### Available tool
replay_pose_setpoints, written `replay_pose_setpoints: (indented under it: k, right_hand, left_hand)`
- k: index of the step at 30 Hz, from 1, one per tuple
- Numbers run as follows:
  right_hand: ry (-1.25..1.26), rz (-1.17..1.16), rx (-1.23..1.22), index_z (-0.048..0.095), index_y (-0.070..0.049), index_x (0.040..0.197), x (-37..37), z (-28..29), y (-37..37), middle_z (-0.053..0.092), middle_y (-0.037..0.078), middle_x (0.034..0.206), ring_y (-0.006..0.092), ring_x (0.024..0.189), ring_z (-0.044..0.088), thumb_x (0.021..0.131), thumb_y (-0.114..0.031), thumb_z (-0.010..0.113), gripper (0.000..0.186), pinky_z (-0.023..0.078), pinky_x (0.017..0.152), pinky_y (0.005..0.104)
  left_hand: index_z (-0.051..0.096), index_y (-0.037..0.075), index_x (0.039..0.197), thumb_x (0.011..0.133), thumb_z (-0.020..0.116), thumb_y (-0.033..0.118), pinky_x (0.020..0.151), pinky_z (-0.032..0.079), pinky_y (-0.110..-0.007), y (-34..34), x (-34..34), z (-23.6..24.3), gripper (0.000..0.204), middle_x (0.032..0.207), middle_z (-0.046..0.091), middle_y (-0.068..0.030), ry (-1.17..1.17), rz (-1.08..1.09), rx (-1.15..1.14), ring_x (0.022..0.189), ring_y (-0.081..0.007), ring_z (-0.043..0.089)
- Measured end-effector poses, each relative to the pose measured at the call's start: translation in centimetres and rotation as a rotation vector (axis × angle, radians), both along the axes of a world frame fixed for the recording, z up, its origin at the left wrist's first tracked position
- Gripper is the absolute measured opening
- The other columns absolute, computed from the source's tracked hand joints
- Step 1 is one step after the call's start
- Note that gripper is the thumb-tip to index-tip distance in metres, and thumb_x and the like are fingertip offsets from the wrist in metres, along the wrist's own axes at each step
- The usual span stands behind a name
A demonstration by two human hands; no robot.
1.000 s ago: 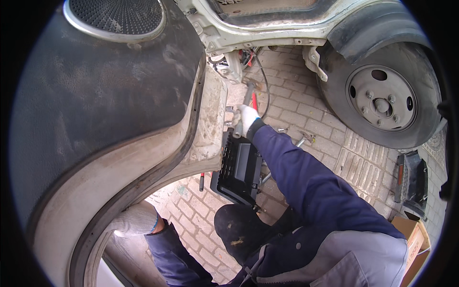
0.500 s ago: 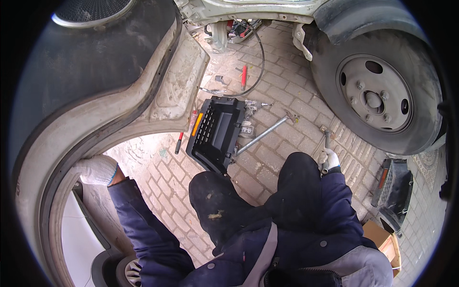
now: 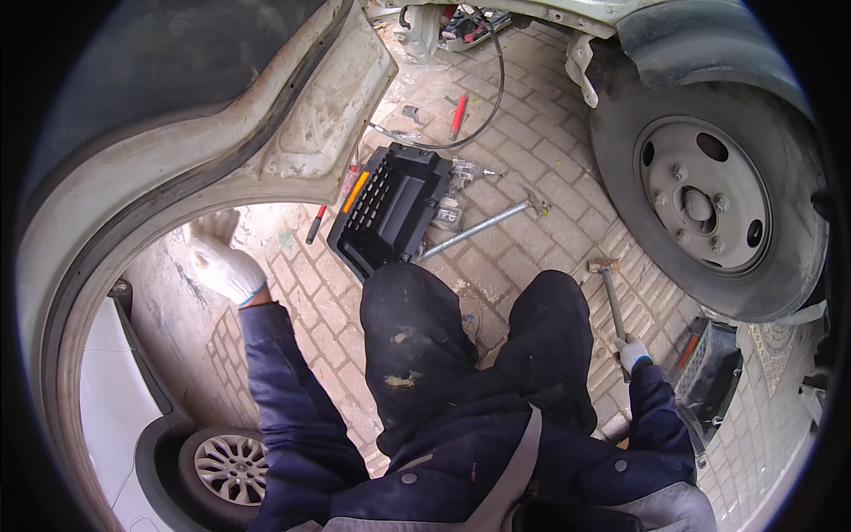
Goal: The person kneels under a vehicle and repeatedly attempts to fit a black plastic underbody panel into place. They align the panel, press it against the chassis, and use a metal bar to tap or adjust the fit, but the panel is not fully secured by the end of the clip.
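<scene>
In its white knit glove, my right hand point(image 3: 632, 353) is closed around the lower end of a hammer point(image 3: 612, 297). The hammer's head points away from me, low over the paving beside the wheel. My left hand point(image 3: 226, 266), also gloved, is just below the curved edge of a worn vehicle door point(image 3: 310, 142). Its fingers reach up toward that edge, apart and slightly blurred; nothing shows in them. Whether the fingertips touch the door is unclear.
Ahead on the brick paving lie a black plastic step panel point(image 3: 394, 208), a metal bar point(image 3: 479, 230), a red-handled tool point(image 3: 458, 117) and clear lamp pieces point(image 3: 448, 213). A truck wheel point(image 3: 709, 195) stands right; a white car point(image 3: 124, 399) is at left. Another dark panel point(image 3: 714, 372) lies right.
My left hand has come away from the door's inner edge and moved right. My right hand has drawn back toward me with the hammer, showing more of its handle. The view has shifted.
</scene>
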State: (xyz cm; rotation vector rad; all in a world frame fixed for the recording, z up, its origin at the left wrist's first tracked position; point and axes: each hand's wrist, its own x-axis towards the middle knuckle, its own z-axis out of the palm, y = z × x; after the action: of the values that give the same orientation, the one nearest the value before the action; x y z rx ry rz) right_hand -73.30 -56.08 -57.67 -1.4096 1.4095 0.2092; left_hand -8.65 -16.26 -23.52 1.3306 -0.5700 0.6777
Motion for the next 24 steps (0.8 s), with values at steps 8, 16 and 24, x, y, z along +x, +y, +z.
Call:
replay_pose_setpoints:
  k: [8,16,24]
  right_hand:
    - [0.303,0.120,-0.200,0.064,-0.003,0.135,-1.9,-2.1,-1.6,0.074,0.020,0.094,0.0335,0.082,0.073,0.101,-0.037,0.063,0.048,0.060,0.074,0.0443]
    - [0.026,-0.293,-0.541,0.069,0.004,0.129,4.2,3.2,-5.1,0.077,0.022,0.097,0.0306,0.088,0.074,0.103,-0.031,0.061,0.045,0.056,0.083,0.0399]
    - [-0.528,-0.077,-0.657,0.065,0.004,0.133,25.9,23.8,-0.2,0.074,0.016,0.110,0.0208,0.098,0.073,0.099,-0.017,0.071,0.040,0.058,0.091,0.0334]
  left_hand:
    - [0.065,-0.012,0.131,0.087,0.076,0.066,0.102,0.052,-0.045,-0.6,1.8,-32.9,0.090,0.128,0.073,-0.0273,1.262,0.516,1.039,0.118,-0.0402,0.071]
    - [0.074,-0.010,0.108,0.086,0.084,0.016,0.084,0.063,-0.043,-3.1,4.0,-38.3,0.036,0.106,0.077,-0.0223,1.495,0.256,0.450,0.090,-0.0356,0.077]
    - [0.066,0.004,0.100,0.093,0.060,0.014,0.090,0.061,-0.047,-12.5,1.0,-23.5,0.013,0.095,0.073,-0.0114,1.762,-0.655,-0.137,0.092,-0.0307,0.072]
